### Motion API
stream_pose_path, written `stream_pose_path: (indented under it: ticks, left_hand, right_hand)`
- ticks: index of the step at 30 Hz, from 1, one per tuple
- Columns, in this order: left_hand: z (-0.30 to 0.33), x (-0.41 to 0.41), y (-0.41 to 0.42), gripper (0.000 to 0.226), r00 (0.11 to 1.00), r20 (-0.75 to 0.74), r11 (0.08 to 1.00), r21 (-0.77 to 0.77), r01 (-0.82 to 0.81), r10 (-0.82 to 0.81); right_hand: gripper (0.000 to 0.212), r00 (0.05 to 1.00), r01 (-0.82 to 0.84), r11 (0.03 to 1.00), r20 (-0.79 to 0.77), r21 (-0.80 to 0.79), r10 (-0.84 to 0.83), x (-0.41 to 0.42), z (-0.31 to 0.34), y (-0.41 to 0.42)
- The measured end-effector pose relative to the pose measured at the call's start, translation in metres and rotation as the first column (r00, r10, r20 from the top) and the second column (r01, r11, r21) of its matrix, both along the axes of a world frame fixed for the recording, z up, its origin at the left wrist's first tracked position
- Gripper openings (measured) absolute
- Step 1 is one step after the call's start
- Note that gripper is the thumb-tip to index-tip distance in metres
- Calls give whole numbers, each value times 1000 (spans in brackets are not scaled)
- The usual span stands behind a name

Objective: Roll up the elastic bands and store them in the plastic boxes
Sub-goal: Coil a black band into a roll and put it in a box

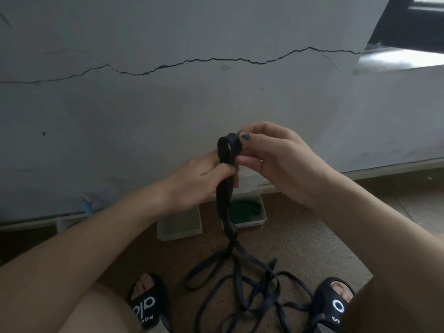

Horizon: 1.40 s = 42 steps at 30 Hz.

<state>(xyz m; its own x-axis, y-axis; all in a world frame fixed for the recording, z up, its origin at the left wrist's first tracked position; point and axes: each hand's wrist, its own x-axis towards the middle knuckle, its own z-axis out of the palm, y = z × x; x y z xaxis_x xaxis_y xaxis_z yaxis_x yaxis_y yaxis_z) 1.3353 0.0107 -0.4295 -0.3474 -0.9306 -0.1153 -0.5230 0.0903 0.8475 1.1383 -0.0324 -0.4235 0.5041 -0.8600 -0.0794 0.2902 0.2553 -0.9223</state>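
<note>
Both hands are raised in front of a cracked grey wall [216, 97], working on one black elastic band [224, 188]. The right hand [276, 162] pinches the small rolled start of the band [229, 144] between thumb and fingertips, its fingers curled close around the coil. The left hand [204, 176] sits just below and to the left, fingers wrapped around the flat strap right under the roll, so the two hands almost touch. From the left hand the band hangs straight down, then spreads into a loose tangle of loops on the brown floor [300, 241], lying between the person's two feet in black sandals, the left sandal [146, 304] and the right sandal [334, 306]. Some loops reach the right sandal, and a strand runs past the inner edge of the left one. Behind the hanging strap, on the floor near the base of the wall, stand two clear plastic boxes side by side. The left box [179, 224] shows only a greyish bottom, and part of it is hidden by the left forearm. The right box [260, 218] holds a green band [245, 211] bundled inside it. A window frame [408, 27] shows at the upper right corner
</note>
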Motion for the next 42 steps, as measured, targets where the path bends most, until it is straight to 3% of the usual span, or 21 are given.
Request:
stream_pose_path:
  ticks: [4,7,9,11,14,16,20,24,31,34,37,42]
  left_hand:
    - [3,1,-4,37,976,-206,997,50,-67,76]
    - [7,-1,-7,38,892,-425,987,100,-125,156]
    - [11,-2,-6,40,818,-547,982,141,-123,181]
    - [16,-2,-3,41,747,-635,978,183,-101,196]
    - [20,-4,-1,42,710,-674,977,187,-99,201]
    - [20,-5,-1,41,712,-671,978,172,-121,206]
    - [21,-6,-3,41,699,-680,976,143,-167,219]
    - [21,-5,-4,41,703,-679,977,119,-179,212]
    - [20,-9,-2,39,718,-664,978,121,-172,209]
    - [24,-9,0,36,678,-698,972,184,-143,232]
    - [28,-8,2,34,647,-725,968,234,-90,235]
    - [31,2,1,34,571,-775,960,257,-106,271]
  right_hand:
    - [43,988,59,995,-136,-80,-69,-1,-6,-4]
    - [64,977,-96,995,-196,-28,89,2,-16,0]
    - [66,945,-189,981,-282,-52,167,7,-19,7]
    - [56,894,-235,959,-422,-159,149,12,-22,16]
    - [52,774,-209,880,-622,-427,-117,17,-27,26]
    - [52,679,-208,795,-669,-569,-301,19,-29,29]
    - [44,605,-219,708,-663,-672,-442,19,-32,29]
    - [26,519,-263,556,-601,-789,-608,17,-32,29]
    - [27,540,-273,592,-630,-758,-558,20,-36,31]
    - [32,695,-244,761,-656,-601,-295,18,-38,28]
    - [44,829,-257,891,-559,-374,5,18,-34,27]
    - [15,819,-317,865,-572,-390,41,13,-25,26]
